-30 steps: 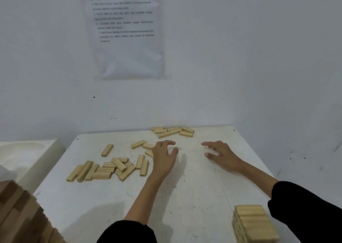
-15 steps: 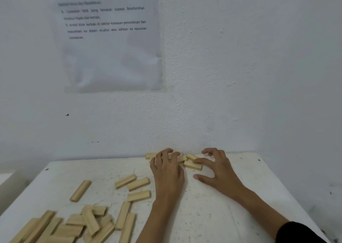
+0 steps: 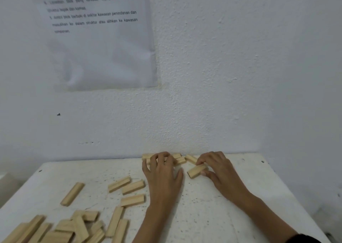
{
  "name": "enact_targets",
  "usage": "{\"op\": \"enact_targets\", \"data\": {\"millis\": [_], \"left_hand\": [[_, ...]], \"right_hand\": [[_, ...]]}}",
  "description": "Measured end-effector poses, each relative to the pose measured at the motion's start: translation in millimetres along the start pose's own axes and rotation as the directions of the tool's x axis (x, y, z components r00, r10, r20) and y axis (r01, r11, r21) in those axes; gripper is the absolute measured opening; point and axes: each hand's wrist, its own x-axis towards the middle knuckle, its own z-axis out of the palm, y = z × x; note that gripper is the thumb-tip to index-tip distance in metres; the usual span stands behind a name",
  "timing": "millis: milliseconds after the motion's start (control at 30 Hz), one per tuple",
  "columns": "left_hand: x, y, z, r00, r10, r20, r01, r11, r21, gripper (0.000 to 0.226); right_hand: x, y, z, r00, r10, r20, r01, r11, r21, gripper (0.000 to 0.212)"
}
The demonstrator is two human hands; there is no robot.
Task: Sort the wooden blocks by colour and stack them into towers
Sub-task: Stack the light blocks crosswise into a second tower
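Pale wooden blocks lie on a white table (image 3: pixel 203 215). A small cluster of blocks (image 3: pixel 180 159) sits at the far edge against the wall. My left hand (image 3: pixel 162 172) lies over the left part of that cluster, fingers curled on the blocks beneath it. My right hand (image 3: pixel 216 170) pinches one pale block (image 3: pixel 196 171) between thumb and fingers, just right of the cluster. Three separate blocks (image 3: pixel 132 187) lie left of my left hand. A larger loose pile (image 3: pixel 74 228) fills the near left corner.
The white wall (image 3: pixel 222 94) rises right behind the table's far edge, with a printed paper sheet (image 3: pixel 100 39) taped on it. One lone block (image 3: pixel 72 193) lies at the left. The table's right edge runs diagonally near my right forearm.
Both hands have reached forward to the far cluster. My right hand has closed on one block and drawn it slightly toward me. The camera has moved closer to the wall.
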Motion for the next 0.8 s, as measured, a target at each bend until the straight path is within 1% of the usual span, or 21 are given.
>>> {"op": "enact_targets", "data": {"millis": [100,200,233,333,400,500,533,567,633,700,800], "left_hand": [[0.0,-1.7,-1.1,0.998,0.053,-0.028,-0.053,0.999,0.007,0.023],[0.2,-0.9,-3.4,0.997,0.073,-0.032,-0.073,0.997,-0.002,0.015],[0.6,-0.4,-3.7,0.997,0.068,-0.029,-0.068,0.998,0.004,0.016],[1.4,1.8,-3.4,0.999,0.048,0.020,-0.049,0.998,0.032,0.032],[1.0,1.7,-2.7,0.999,0.035,0.015,-0.035,0.998,0.042,0.034],[0.8,-0.2,-0.5,0.999,0.039,-0.036,-0.038,0.999,0.020,0.014],[1.2,-1.0,0.2,0.998,0.040,-0.048,-0.039,0.999,0.018,0.012],[1.8,-1.2,1.4,0.997,0.039,-0.061,-0.038,0.999,0.024,0.015],[2.4,-1.6,3.5,0.996,0.040,-0.079,-0.038,0.999,0.021,0.020],[1.5,-3.2,5.8,0.995,0.051,-0.081,-0.051,0.999,0.005,0.009],[-0.1,-3.9,10.0,0.996,0.073,-0.043,-0.073,0.997,-0.019,0.023]], "right_hand": [[-1.3,4.2,-0.4,0.996,-0.013,0.083,0.010,0.999,0.037,0.017],[-3.5,5.9,-1.6,0.987,-0.061,0.147,0.060,0.998,0.012,0.014],[-3.8,5.8,-2.8,0.986,-0.069,0.152,0.069,0.998,0.009,0.014],[-4.4,6.1,-8.0,0.986,-0.083,0.146,0.083,0.997,0.008,0.014],[-4.7,7.1,-11.1,0.986,-0.078,0.150,0.077,0.997,0.011,0.014],[-5.2,8.2,-12.5,0.982,-0.070,0.174,0.069,0.998,0.017,0.016],[-5.4,8.3,-12.3,0.980,-0.075,0.185,0.073,0.997,0.016,0.017],[-5.9,7.8,-12.4,0.978,-0.078,0.195,0.075,0.997,0.022,0.019],[-6.0,5.5,-14.5,0.978,-0.082,0.190,0.074,0.996,0.048,0.021],[-5.3,2.4,-18.6,0.985,-0.079,0.154,0.067,0.995,0.078,0.017],[-4.3,-0.7,-23.4,0.992,-0.075,0.102,0.066,0.994,0.087,0.014]]}}
